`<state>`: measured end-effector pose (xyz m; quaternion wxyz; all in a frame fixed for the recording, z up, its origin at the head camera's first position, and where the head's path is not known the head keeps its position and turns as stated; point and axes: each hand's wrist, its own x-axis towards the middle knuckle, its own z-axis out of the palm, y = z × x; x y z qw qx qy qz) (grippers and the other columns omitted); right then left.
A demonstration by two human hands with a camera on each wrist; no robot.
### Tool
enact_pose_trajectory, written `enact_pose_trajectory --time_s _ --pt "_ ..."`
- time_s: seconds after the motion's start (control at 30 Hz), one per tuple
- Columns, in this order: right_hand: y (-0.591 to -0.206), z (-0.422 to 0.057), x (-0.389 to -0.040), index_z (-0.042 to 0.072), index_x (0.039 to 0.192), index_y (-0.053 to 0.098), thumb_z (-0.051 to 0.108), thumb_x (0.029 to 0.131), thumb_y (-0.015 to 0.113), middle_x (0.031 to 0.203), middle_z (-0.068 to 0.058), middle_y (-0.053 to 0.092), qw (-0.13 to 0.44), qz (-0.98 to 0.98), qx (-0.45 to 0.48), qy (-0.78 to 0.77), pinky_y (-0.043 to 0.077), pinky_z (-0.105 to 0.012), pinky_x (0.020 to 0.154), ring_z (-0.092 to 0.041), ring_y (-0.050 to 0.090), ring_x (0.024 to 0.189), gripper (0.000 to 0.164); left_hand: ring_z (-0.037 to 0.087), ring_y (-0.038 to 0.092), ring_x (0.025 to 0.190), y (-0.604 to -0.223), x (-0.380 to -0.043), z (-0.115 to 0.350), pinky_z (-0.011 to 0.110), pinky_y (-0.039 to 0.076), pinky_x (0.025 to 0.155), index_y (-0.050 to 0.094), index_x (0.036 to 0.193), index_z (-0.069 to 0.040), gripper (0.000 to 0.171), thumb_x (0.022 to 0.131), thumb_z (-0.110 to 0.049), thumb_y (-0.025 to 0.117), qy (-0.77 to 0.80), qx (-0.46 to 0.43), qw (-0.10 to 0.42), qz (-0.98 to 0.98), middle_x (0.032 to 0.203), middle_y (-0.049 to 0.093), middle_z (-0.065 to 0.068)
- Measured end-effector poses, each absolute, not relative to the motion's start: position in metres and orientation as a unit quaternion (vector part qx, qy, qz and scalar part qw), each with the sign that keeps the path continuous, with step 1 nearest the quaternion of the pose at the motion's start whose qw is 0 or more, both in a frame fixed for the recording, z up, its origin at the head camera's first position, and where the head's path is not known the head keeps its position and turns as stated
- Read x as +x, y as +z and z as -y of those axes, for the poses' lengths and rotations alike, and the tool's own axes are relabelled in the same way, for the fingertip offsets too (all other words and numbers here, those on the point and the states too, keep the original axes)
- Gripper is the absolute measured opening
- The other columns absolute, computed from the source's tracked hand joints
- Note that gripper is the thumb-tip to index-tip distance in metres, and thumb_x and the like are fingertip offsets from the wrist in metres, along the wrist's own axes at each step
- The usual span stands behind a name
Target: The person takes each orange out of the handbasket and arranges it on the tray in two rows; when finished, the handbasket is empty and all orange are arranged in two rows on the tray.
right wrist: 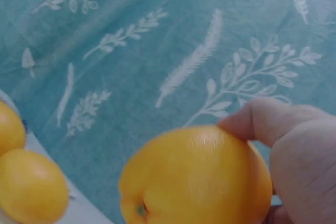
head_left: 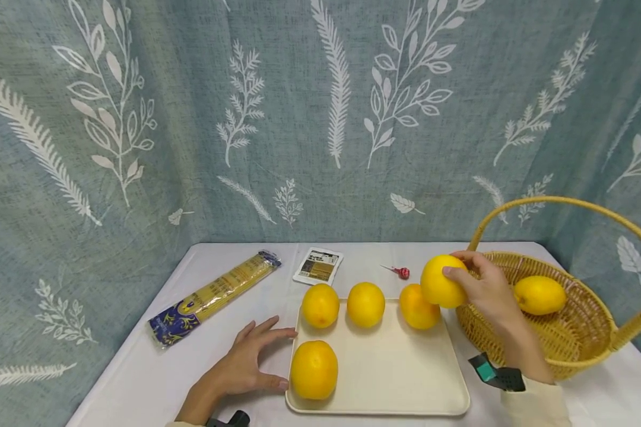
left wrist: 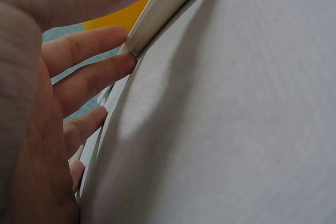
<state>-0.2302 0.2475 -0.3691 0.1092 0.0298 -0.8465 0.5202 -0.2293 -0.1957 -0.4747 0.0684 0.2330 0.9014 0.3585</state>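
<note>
My right hand (head_left: pixel 486 284) grips an orange (head_left: pixel 441 281) between thumb and fingers, raised over the tray's back right corner. In the right wrist view the held orange (right wrist: pixel 194 177) shows its stem end. The cream tray (head_left: pixel 390 370) bears several oranges: a row along the back and one orange (head_left: pixel 314 370) at the front left. The held fruit partly covers the back right orange (head_left: pixel 418 307). With fingers spread, my left hand (head_left: pixel 246 359) lies at the tray's left edge. Its fingertips touch the rim in the left wrist view (left wrist: pixel 134 56).
A wicker basket (head_left: pixel 593 320) with a tall handle stands at the right, holding a yellow fruit (head_left: pixel 539 295). Behind the tray lie a white packet (head_left: pixel 319 265) and a red lollipop (head_left: pixel 403 273). A pasta pack (head_left: pixel 213 299) lies at the left; a curtain (head_left: pixel 320 118) hangs behind.
</note>
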Motion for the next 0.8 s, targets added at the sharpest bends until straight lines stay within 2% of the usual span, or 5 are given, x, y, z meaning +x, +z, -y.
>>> enact_pose_trajectory --time_s 0.13,0.3,0.4,0.63,0.8 --pt "-0.372 -0.237 -0.233 -0.001 0.136 0.051 0.029 0.102 0.061 0.127 -0.02 0.053 0.086 0.842 0.049 0.53 0.058 -0.024 0.075 -0.026 0.057 0.098 0.046 0.044 0.026 0.15 -0.475 -0.229 0.195 0.069 0.001 0.121 0.062 0.137 -0.03 0.084 0.062 -0.057 0.089 0.356 0.232 0.071 -0.902 0.154 0.048 0.012" --pt "-0.374 -0.222 -0.235 0.001 0.133 0.054 0.028 0.099 0.065 0.125 -0.019 0.054 0.033 0.842 0.074 0.533 0.058 -0.032 0.074 -0.029 0.057 0.099 0.045 0.044 0.025 0.15 -0.473 -0.229 0.195 0.069 0.0 0.121 0.062 0.138 -0.031 0.085 0.062 -0.057 0.089 0.355 0.229 0.076 -0.903 0.156 0.047 0.012" --pt "-0.376 -0.214 -0.237 0.003 0.134 0.056 0.029 0.096 0.068 0.124 -0.018 0.059 -0.01 0.846 0.085 0.526 0.057 -0.035 0.072 -0.027 0.058 0.097 0.048 0.044 0.025 0.15 -0.472 -0.23 0.195 0.07 0.0 0.121 0.061 0.138 -0.031 0.085 0.062 -0.056 0.089 0.353 0.23 0.075 -0.904 0.156 0.047 0.011" --pt "-0.381 -0.195 -0.236 0.001 0.133 0.06 0.031 0.091 0.073 0.123 -0.016 0.065 -0.085 0.846 0.103 0.516 0.06 -0.035 0.079 -0.026 0.062 0.097 0.053 0.043 0.026 0.15 -0.472 -0.231 0.195 0.069 0.0 0.121 0.062 0.138 -0.03 0.085 0.062 -0.056 0.089 0.346 0.237 0.07 -0.905 0.154 0.049 0.009" --pt "-0.388 -0.183 -0.236 0.001 0.129 0.062 0.032 0.089 0.075 0.12 -0.015 0.06 -0.15 0.837 0.113 0.514 0.063 -0.04 0.069 -0.026 0.065 0.09 0.052 0.044 0.027 0.15 -0.473 -0.23 0.195 0.069 0.001 0.121 0.062 0.138 -0.029 0.085 0.062 -0.055 0.09 0.348 0.24 0.068 -0.904 0.154 0.05 0.009"
